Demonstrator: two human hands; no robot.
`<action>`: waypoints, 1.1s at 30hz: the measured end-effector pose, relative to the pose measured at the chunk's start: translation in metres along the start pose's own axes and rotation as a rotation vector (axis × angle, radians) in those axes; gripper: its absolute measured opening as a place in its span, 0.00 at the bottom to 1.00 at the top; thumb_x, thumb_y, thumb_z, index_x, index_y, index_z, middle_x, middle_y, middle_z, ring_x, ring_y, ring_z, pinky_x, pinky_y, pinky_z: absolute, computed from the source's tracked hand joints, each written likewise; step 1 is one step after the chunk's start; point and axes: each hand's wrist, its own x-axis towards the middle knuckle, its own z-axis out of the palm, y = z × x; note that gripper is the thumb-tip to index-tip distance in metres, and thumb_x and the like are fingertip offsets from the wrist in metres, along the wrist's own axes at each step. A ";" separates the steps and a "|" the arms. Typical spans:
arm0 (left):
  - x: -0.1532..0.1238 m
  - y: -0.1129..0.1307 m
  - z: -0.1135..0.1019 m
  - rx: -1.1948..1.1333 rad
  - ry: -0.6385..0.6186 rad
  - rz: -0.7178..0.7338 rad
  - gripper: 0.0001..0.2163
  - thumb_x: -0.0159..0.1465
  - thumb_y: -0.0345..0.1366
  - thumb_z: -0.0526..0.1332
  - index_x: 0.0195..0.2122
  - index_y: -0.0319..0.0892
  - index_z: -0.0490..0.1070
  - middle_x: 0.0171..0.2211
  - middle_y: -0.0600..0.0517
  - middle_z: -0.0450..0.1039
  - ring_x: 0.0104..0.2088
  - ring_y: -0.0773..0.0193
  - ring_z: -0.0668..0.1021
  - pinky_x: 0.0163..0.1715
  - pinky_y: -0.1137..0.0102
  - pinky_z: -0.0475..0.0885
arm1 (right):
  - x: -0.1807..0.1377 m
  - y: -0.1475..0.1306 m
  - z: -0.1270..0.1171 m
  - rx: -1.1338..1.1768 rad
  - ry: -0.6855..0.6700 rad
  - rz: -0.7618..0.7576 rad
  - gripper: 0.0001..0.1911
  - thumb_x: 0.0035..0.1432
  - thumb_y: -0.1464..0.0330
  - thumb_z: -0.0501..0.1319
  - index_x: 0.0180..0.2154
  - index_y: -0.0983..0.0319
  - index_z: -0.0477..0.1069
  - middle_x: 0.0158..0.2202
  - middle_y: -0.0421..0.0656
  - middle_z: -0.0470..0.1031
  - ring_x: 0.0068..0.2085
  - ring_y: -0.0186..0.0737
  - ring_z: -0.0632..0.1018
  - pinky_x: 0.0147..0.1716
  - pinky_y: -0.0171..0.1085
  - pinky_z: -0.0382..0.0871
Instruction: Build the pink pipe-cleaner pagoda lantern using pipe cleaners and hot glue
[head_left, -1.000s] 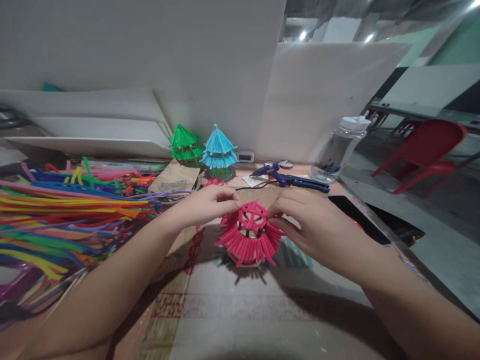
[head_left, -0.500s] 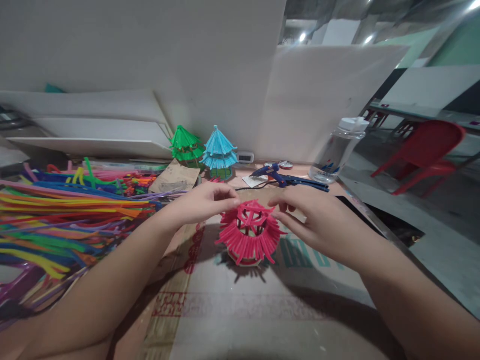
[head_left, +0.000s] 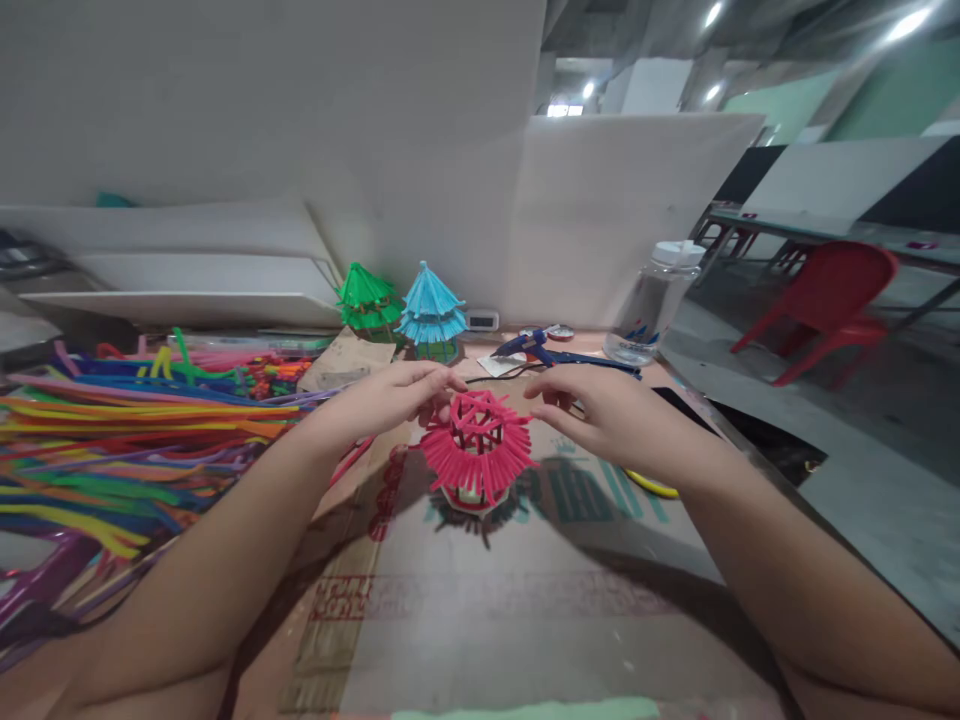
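Note:
A small pink pavilion model [head_left: 480, 465], seemingly made of fuzzy pipe cleaners, stands upright on the cardboard between my hands. Its lower roof is a fringed skirt, and above it sits an open pink frame on dark posts. My left hand [head_left: 405, 400] has its fingers bent around the upper left edge of the frame; part of the grip is hidden. On the other side, my right hand [head_left: 592, 405] hovers close to the roof's right edge, thumb and forefinger apart. A green pavilion [head_left: 367, 300] and a blue pavilion [head_left: 430, 310] with pointed roofs stand behind.
Many coloured pipe cleaners [head_left: 150, 440] are heaped at the left. A blue glue gun [head_left: 525, 345] lies at the back, near a clear water bottle [head_left: 641, 315] and a small white display [head_left: 481, 320]. Printed cardboard [head_left: 480, 620] covers the table. A red chair [head_left: 832, 300] stands beyond.
The whole view has shifted slightly. My right thumb and fingers have drawn a little away from the frame. Left fingers have bent further over its edge, and the pink top frame looks turned.

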 end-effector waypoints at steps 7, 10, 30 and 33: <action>-0.013 0.002 -0.030 0.335 0.485 0.004 0.20 0.70 0.49 0.48 0.30 0.42 0.69 0.24 0.53 0.69 0.26 0.62 0.71 0.28 0.69 0.64 | -0.001 0.002 -0.006 -0.030 0.051 0.005 0.11 0.67 0.65 0.58 0.46 0.60 0.76 0.39 0.44 0.80 0.36 0.39 0.77 0.33 0.36 0.64; -0.024 0.012 -0.036 0.396 0.502 -0.016 0.17 0.69 0.47 0.51 0.30 0.42 0.68 0.24 0.53 0.68 0.26 0.63 0.70 0.28 0.69 0.62 | -0.003 0.000 -0.010 -0.033 0.067 0.004 0.11 0.67 0.64 0.58 0.45 0.59 0.77 0.38 0.43 0.81 0.36 0.39 0.77 0.33 0.36 0.64; -0.068 0.010 0.054 0.556 0.580 0.267 0.10 0.71 0.37 0.55 0.45 0.42 0.76 0.35 0.50 0.81 0.34 0.60 0.80 0.34 0.68 0.70 | 0.024 0.010 0.036 0.535 -0.128 -0.007 0.12 0.59 0.64 0.63 0.41 0.63 0.81 0.34 0.44 0.81 0.35 0.39 0.77 0.34 0.36 0.67; -0.070 -0.002 0.064 0.615 0.624 0.387 0.10 0.71 0.41 0.58 0.38 0.43 0.76 0.35 0.49 0.81 0.37 0.58 0.79 0.40 0.65 0.70 | 0.026 0.009 0.045 0.578 -0.056 -0.009 0.13 0.58 0.62 0.64 0.40 0.65 0.78 0.29 0.41 0.77 0.30 0.36 0.73 0.29 0.34 0.64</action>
